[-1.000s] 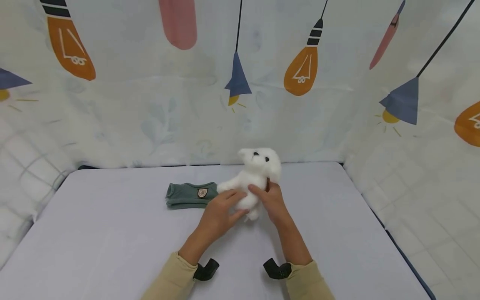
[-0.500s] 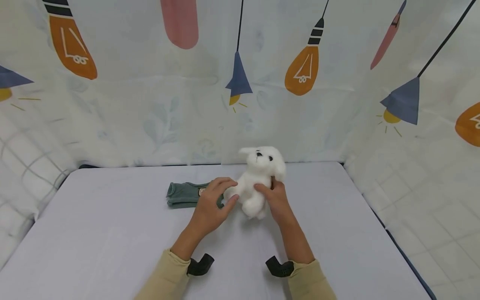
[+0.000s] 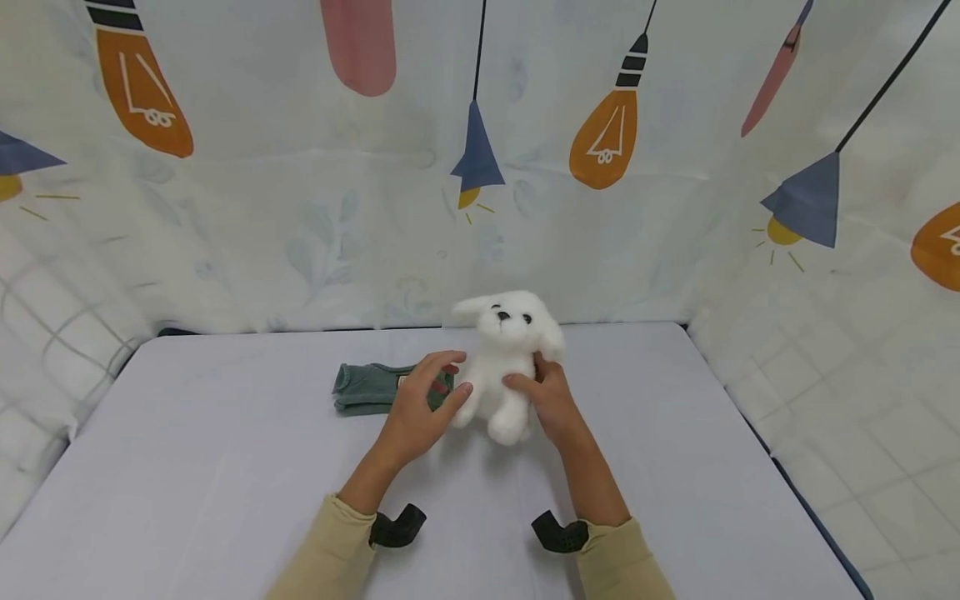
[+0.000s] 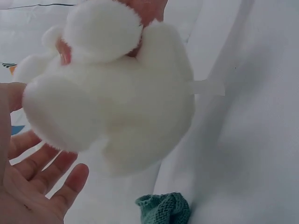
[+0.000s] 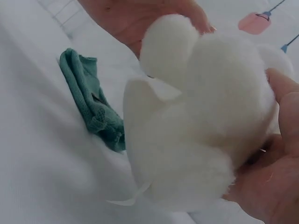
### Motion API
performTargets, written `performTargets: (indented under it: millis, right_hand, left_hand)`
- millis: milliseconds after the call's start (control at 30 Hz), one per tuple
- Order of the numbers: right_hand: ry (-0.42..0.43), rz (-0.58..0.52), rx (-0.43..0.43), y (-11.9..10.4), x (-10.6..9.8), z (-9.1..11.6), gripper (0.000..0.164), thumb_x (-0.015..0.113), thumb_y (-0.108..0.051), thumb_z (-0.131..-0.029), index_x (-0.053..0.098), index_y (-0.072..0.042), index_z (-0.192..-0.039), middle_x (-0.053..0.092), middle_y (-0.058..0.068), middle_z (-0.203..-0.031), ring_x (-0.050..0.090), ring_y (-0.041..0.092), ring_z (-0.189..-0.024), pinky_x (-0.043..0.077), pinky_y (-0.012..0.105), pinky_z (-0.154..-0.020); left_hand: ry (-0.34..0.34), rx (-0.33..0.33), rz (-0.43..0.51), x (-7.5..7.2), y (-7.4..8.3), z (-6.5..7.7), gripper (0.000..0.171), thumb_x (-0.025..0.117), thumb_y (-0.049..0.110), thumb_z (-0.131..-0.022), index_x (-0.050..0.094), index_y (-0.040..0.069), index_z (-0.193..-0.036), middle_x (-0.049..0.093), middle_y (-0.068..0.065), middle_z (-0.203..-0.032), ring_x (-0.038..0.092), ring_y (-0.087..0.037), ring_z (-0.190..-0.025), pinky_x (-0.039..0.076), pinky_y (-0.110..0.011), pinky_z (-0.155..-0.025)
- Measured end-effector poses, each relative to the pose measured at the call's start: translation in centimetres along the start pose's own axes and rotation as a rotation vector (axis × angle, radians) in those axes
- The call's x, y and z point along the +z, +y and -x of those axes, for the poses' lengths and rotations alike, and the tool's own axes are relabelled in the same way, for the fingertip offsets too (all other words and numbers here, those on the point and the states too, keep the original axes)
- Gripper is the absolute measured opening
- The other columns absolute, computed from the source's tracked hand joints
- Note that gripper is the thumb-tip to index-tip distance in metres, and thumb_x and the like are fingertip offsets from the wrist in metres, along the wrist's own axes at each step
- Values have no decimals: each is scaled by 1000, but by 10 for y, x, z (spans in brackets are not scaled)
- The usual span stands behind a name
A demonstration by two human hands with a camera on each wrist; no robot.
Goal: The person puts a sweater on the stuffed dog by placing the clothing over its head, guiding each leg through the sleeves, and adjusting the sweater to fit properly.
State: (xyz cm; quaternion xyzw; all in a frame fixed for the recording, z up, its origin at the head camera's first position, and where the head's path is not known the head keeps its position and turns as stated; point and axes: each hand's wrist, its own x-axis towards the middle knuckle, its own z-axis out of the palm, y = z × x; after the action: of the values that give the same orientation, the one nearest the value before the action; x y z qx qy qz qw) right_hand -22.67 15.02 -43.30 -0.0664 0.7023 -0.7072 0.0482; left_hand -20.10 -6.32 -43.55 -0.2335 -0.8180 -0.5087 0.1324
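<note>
A fluffy white plush dog [image 3: 493,367] is held upright over the middle of the table, its dark eyes and nose facing me. My right hand [image 3: 553,404] grips it by the side of the body, thumb across the belly. My left hand [image 3: 414,412] is spread beside the dog's other side; in the left wrist view its fingers [image 4: 44,170] are parted, near a round paw. A white tag [image 4: 208,87] sticks out from the dog's bottom. Left of the dog lies a folded green knitted garment [image 3: 366,392] with a badge, partly covered by my left hand.
White cloth covers the table [image 3: 225,483]. A fabric backdrop [image 3: 360,208] printed with lamps and bulbs rises behind its far edge and along both sides. Black wrist mounts [image 3: 399,527] jut inward from both sleeves.
My left hand has let go of the dog's leg and drawn back to the left, its fingers spreading. The dog has turned more upright and face-on in my right hand.
</note>
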Motion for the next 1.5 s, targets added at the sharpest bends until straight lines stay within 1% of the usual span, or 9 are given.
performTargets:
  millis: [300,467,633,767,867,1033,1200,1300,1500]
  right_hand:
    - [-118,-20,-112,0,-1,2,60,64,-3,-82,45,-14,-137,56,10,-131,59,21,-114,51,36,-92]
    - [-168,-32,-127,0,-1,3,64,65,0,-79,43,-16,-137,53,4,-131,56,20,-116,50,37,-93]
    - [-194,-9,-166,1,-3,3,64,67,1,-79,42,-15,-135,52,1,-130,55,18,-118,49,35,-96]
    - [-159,26,-164,0,-8,3,61,72,0,-78,45,-14,-131,52,-2,-129,51,14,-121,44,34,-101]
    - [-116,63,-131,1,-12,3,58,74,-1,-77,49,-13,-128,55,-5,-125,50,12,-118,41,34,-102]
    - [-58,119,-81,6,-20,2,51,74,-3,-77,54,-7,-124,59,-10,-115,54,8,-109,42,32,-98]
    - [-20,176,-92,16,-28,0,28,64,-5,-79,56,-11,-105,53,-10,-100,48,8,-95,41,26,-88]
    - [-14,198,-99,20,-30,-3,19,62,-7,-81,57,-15,-98,53,-9,-95,47,9,-91,41,25,-86]
    - [27,187,0,15,-29,-5,20,58,3,-82,58,-13,-94,56,-8,-92,50,9,-89,43,26,-89]
  left_hand:
    - [-117,-133,60,3,1,1,56,60,38,-96,41,20,-146,52,-4,-141,53,-23,-125,50,-46,-95]
    - [-136,-161,79,7,2,1,59,60,38,-95,39,20,-147,55,-8,-138,54,-23,-123,49,-50,-95]
    - [-73,-85,46,10,2,3,54,64,29,-94,46,13,-143,57,-9,-136,57,-23,-120,52,-46,-90]
    - [-41,26,6,11,1,3,54,67,23,-92,47,11,-141,55,-9,-140,56,-23,-125,53,-41,-90]
    - [-50,48,16,10,0,2,58,68,22,-92,44,15,-144,53,-6,-143,53,-22,-128,52,-42,-93]
    - [-109,-24,10,5,-4,1,58,67,26,-92,43,22,-145,51,-1,-144,52,-24,-128,49,-49,-98]
    - [-167,-73,-59,-9,-15,0,57,65,28,-93,43,17,-145,50,-5,-145,53,-29,-126,48,-50,-98]
    - [-174,-110,-96,-21,-24,-1,61,65,30,-94,39,17,-147,47,-7,-147,52,-31,-127,46,-51,-99]
    - [-151,-198,-169,-41,-40,-1,65,65,31,-93,36,14,-148,44,-9,-149,47,-33,-132,41,-55,-104]
